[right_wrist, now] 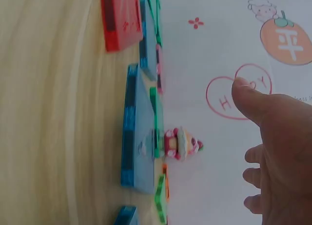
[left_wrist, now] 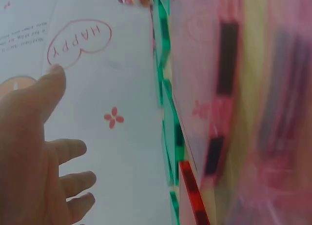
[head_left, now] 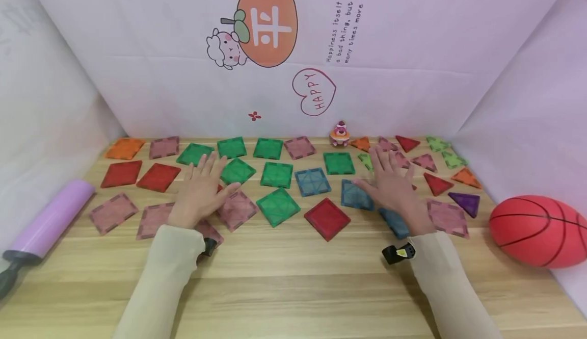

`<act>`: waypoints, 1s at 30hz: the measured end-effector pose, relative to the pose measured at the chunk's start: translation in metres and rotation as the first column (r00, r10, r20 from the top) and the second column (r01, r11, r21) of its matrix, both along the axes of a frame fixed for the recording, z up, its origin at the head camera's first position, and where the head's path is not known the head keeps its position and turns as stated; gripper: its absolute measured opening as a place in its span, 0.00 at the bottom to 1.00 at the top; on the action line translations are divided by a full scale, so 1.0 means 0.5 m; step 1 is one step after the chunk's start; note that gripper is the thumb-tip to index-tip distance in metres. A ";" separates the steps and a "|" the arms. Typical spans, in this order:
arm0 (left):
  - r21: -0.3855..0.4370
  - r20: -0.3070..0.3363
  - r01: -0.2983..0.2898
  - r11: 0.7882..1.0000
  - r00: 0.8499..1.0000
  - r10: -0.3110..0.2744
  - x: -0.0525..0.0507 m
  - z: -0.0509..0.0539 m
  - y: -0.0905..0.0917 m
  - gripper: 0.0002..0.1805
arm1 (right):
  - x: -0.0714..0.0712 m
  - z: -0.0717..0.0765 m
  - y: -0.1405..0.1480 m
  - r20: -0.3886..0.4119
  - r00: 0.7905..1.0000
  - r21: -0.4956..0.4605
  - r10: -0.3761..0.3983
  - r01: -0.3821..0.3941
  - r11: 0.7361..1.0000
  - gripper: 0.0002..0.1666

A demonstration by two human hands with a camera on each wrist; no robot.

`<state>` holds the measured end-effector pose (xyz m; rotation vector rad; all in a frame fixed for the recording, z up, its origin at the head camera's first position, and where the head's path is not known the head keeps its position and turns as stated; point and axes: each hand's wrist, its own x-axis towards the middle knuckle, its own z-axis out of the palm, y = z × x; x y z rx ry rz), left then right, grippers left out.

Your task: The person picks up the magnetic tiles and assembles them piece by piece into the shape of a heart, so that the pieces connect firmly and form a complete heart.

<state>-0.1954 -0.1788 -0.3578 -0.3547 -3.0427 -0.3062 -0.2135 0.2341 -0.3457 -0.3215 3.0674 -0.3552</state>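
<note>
Translucent square and triangular tiles lie flat across the wooden table. In the head view my left hand [head_left: 200, 188] is spread above the left tiles, near a green tile [head_left: 194, 154] and a pink tile [head_left: 237, 210]. My right hand [head_left: 395, 188] is spread over the right-hand tiles, its thumb by a blue tile [head_left: 355, 196]. Both wrist views show the hands raised off the tiles, holding nothing: the left hand [left_wrist: 34, 147] beside pink and green tile edges, the right hand [right_wrist: 282, 152] beside a blue tile [right_wrist: 139, 132]. Some tiles are partly hidden under the hands.
A purple pump [head_left: 55, 222] lies at the left, and a red ball [head_left: 538, 231] sits at the right. A small pink figurine [head_left: 340, 134] stands at the back against the white printed sheet [head_left: 183, 89]. White sheets also rise on both sides.
</note>
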 end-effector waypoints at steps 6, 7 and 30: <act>0.025 0.008 0.087 0.996 0.996 -0.088 0.009 -0.001 0.043 0.43 | 0.028 0.002 -0.041 0.039 0.998 -0.068 0.055 -0.052 0.996 0.57; 0.032 0.011 0.108 0.994 0.994 -0.108 0.011 -0.001 0.051 0.44 | 0.033 0.000 -0.047 0.042 0.997 -0.077 0.065 -0.062 0.995 0.57; -0.024 0.171 0.307 0.951 0.939 -0.299 0.055 -0.034 0.215 0.29 | 0.141 -0.051 -0.184 0.155 0.982 -0.123 0.105 -0.086 0.989 0.47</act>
